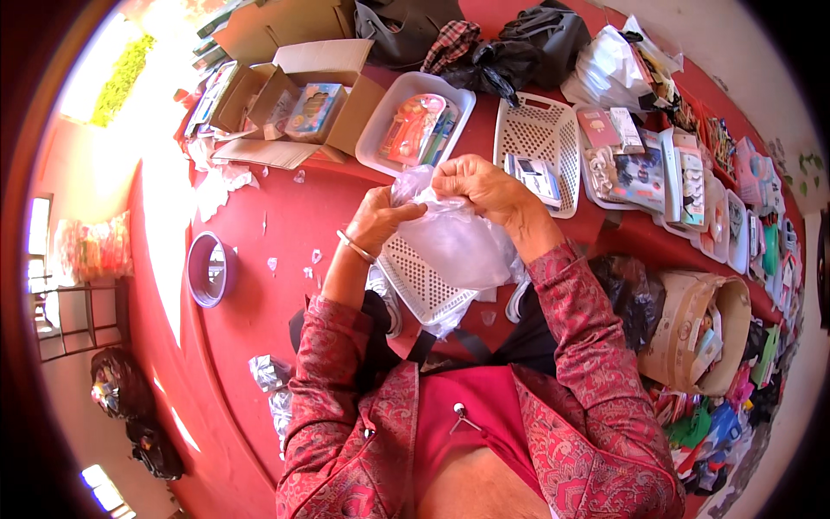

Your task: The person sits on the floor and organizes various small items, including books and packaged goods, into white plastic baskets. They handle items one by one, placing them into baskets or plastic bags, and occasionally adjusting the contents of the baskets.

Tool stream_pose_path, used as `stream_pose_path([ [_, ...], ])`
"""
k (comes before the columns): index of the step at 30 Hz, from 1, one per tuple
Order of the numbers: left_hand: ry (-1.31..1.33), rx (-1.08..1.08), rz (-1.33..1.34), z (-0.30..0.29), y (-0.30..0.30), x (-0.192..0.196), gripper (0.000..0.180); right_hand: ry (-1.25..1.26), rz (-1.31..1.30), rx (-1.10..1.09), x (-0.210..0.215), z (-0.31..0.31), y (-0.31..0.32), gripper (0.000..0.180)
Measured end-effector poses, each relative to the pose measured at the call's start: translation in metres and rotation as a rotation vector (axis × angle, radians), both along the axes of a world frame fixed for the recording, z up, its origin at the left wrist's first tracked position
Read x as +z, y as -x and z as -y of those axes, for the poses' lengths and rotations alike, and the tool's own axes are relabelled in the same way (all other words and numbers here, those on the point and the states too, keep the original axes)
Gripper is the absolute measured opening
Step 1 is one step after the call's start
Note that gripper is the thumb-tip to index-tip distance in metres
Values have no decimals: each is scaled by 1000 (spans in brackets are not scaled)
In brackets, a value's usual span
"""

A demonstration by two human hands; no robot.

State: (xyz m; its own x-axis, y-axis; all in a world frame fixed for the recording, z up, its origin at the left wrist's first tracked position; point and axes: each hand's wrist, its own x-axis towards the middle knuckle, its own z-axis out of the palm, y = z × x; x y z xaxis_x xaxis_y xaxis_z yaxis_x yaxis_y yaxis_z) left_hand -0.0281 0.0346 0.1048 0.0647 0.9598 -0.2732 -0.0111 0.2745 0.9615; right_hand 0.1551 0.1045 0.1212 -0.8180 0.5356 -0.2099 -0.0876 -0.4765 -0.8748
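Observation:
A thin, whitish see-through plastic bag (460, 246) hangs between my hands, over a white perforated basket (413, 281) by my knees. My left hand (380, 218) pinches one side of the bag's gathered upper part. On the other side, my right hand (486, 192) grips the bag close to its top, fingers closed. The two hands are only a little apart. Whether anything lies inside the bag I cannot tell. Part of the basket is hidden behind the plastic.
An open cardboard box (298, 108), a white bin (462, 111) of packaged goods and a perforated tray (553, 130) line the far side. A purple bucket (211, 270) stands left. At right are a tipped carton (683, 333) and a black plastic bag (624, 298). Plastic scraps dot the red floor.

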Motion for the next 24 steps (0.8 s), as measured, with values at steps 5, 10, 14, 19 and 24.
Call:
stream_pose_path([
  [5,-236,164,-628,-14,5,-30,25,-527,396,5,-9,-9,1,27],
  [10,-400,230,-877,-1,1,-3,19,-805,257,-65,9,10,15,31],
  [14,-459,125,-914,-16,-3,-33,16,-892,70,-110,-43,-9,12,18],
  [19,-473,106,-602,-12,-19,-18,33,-812,-209,-76,-34,-3,23,13],
  [24,-474,17,-709,-29,0,-44,34,-689,125,38,-5,8,-6,12],
])
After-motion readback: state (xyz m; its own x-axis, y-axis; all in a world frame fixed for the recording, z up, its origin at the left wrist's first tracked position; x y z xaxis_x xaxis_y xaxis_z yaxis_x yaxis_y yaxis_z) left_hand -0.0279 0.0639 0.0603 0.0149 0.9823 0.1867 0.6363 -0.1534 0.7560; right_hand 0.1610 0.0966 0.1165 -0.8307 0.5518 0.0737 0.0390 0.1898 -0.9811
